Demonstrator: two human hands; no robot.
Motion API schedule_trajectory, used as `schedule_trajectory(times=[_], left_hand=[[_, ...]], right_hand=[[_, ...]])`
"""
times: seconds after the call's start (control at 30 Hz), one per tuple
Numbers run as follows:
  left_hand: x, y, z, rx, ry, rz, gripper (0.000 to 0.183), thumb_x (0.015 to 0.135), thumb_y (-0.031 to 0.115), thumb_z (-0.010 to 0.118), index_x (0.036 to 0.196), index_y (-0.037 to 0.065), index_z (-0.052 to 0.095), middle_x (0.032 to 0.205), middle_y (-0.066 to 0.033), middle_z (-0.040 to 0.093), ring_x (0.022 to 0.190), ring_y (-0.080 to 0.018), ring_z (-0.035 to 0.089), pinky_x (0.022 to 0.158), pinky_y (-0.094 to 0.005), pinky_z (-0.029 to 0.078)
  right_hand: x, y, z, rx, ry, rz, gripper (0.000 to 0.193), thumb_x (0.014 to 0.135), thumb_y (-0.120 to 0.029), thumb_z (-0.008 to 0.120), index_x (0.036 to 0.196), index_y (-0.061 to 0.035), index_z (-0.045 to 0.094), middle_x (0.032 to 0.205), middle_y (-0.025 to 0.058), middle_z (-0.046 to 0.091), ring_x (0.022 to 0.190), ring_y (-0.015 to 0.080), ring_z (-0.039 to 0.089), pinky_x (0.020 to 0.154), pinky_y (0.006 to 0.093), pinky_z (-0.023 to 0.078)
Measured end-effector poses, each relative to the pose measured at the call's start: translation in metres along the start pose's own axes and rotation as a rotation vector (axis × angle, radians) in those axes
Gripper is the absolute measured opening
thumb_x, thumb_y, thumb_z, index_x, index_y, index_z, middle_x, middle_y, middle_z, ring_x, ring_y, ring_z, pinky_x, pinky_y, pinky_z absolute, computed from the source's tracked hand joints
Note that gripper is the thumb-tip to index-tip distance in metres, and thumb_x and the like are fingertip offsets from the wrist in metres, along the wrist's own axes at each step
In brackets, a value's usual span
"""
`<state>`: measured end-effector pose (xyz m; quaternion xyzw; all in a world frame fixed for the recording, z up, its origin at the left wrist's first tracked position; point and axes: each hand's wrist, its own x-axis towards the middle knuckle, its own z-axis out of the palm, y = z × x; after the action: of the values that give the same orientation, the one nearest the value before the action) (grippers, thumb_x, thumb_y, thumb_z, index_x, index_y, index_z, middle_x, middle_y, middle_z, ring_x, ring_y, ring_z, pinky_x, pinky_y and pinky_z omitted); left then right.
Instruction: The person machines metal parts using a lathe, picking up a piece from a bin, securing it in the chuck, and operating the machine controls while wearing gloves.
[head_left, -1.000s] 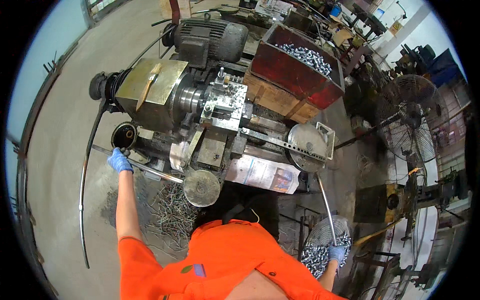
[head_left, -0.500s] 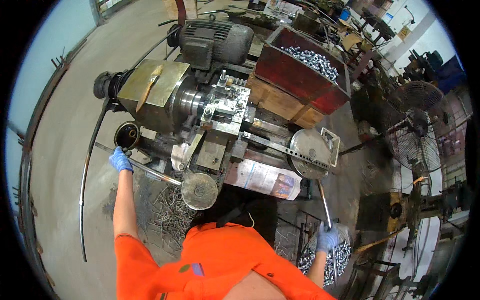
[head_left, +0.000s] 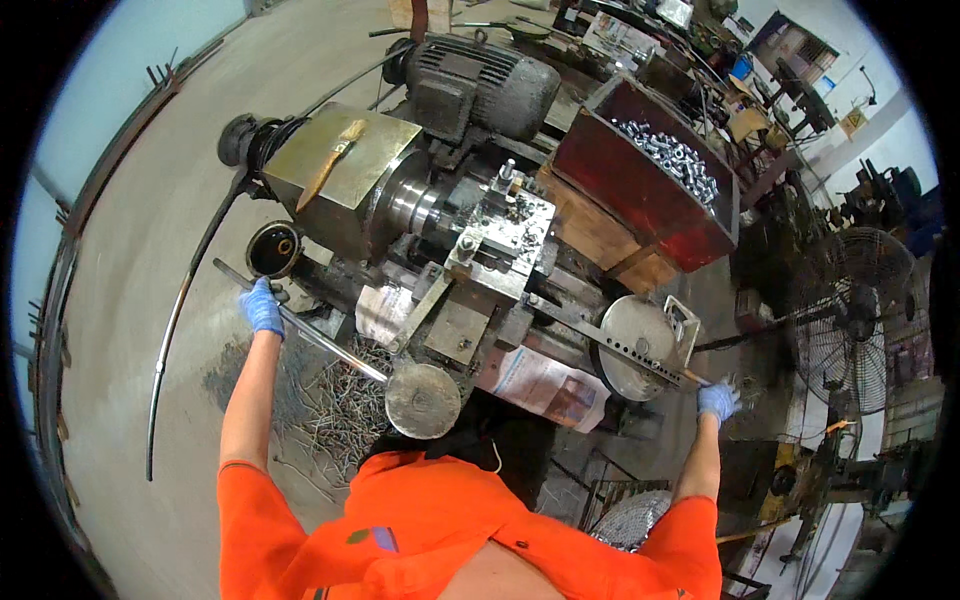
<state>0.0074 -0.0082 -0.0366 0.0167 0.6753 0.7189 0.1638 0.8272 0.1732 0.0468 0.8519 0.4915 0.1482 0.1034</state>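
Note:
My left hand, in a blue glove, is closed round a metal lever. That lever runs down to a round metal disc at the front of the lathe-like machine. My right hand, gloved in blue too, is closed on a handle bar beside a round metal plate. A perforated flat bar crosses that plate. Metal shavings dot the tool block between the hands, next to the shiny spindle.
A red bin of small metal parts stands on a wooden box behind the machine. A brush lies on the headstock cover. Thin metal scraps pile on the floor; a basket of parts sits by my right arm. A fan stands right.
My right hand has swung up and outward, from above the parts basket to beside the round plate. My left hand stays on its lever. The whole view has shifted slightly.

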Motion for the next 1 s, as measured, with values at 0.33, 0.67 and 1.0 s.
schedule_trajectory(times=[0.33, 0.67, 1.0], left_hand=[[0.042, -0.074, -0.073, 1.017, -0.496, 0.323, 0.035, 0.085, 0.038, 0.049, 0.095, 0.008, 0.063, 0.083, -0.0077, 0.064, 0.067, -0.0201, 0.061, 0.059, -0.0337, 0.048], [-0.006, -0.169, -0.036, 1.546, -0.305, 0.720, 0.046, 0.082, 0.048, 0.043, 0.102, 0.013, 0.064, 0.105, -0.0096, 0.063, 0.099, -0.0303, 0.058, 0.079, -0.0396, 0.046], [0.003, -0.086, -0.048, 1.705, -0.764, 0.606, 0.038, 0.077, 0.047, 0.055, 0.089, 0.013, 0.067, 0.090, -0.0135, 0.065, 0.082, -0.0314, 0.063, 0.070, -0.0419, 0.049]], right_hand=[[-0.083, -0.004, 0.020, 0.327, 0.106, -0.243, 0.073, 0.072, -0.049, 0.061, 0.126, -0.0016, 0.044, 0.132, 0.0168, 0.043, 0.125, 0.0315, 0.035, 0.106, 0.0443, 0.022], [-0.176, 0.022, 0.044, 0.748, -0.011, -0.121, 0.037, 0.067, -0.038, 0.071, 0.078, -0.0026, 0.068, 0.079, 0.0157, 0.066, 0.080, 0.0289, 0.064, 0.076, 0.0357, 0.048], [-0.135, -0.051, -0.122, 0.925, 0.143, -0.395, 0.025, 0.072, -0.021, 0.072, 0.082, 0.0014, 0.066, 0.073, 0.0135, 0.066, 0.063, 0.0153, 0.062, 0.061, 0.0289, 0.048]])
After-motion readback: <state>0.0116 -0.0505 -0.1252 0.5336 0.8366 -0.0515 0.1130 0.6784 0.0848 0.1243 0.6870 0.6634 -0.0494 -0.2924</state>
